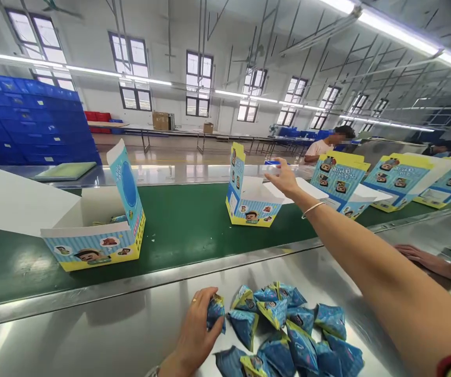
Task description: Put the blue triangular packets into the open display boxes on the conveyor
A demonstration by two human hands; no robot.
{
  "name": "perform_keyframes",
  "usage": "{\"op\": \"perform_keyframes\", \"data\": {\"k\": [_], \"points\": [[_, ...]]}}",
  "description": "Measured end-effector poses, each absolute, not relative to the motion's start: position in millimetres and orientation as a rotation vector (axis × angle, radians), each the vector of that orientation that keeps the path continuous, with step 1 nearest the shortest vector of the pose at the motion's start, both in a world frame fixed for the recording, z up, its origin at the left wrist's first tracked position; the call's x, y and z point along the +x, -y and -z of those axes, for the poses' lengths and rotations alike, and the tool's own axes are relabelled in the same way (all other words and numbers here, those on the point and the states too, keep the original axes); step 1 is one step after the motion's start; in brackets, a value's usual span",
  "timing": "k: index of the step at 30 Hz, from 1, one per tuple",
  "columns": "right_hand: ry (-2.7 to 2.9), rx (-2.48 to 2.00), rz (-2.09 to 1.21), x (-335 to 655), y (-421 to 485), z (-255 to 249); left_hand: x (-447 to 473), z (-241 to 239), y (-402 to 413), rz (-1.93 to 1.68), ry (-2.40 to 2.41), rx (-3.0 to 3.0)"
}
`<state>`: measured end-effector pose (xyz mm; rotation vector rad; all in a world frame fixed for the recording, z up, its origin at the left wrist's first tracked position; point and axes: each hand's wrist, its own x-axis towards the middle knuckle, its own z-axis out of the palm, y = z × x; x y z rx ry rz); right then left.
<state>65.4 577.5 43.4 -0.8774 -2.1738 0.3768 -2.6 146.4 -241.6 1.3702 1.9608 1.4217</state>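
Clutching a blue foil packet (215, 312) in the curled left grip (196, 330) at lower centre, right beside a heap of matching packets (288, 327) on the steel worktop (92, 335); stretching the half-open right grip (284, 178), its hold unclear, over the green conveyor belt (170, 209), just above a printed cardboard box (252, 207) at centre.

Open cartons (251, 207) stand along the conveyor belt (178, 235). Pouches (288, 335) lie heaped on the steel counter (92, 340) in front of it.
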Motion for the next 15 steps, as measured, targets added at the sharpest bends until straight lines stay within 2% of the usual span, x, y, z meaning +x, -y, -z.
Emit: {"op": "perform_keyframes", "data": {"k": [9,11,15], "points": [[3.109,-0.438,-0.61,183,-429,48,7,219,-159,-1.315,-1.965,1.454],[3.318,-0.295,-0.44,204,-403,68,7,221,-164,-1.318,-1.961,1.472],[3.465,-0.178,0.125,220,-385,94,5,222,-175,-1.317,-1.947,1.491]]}}
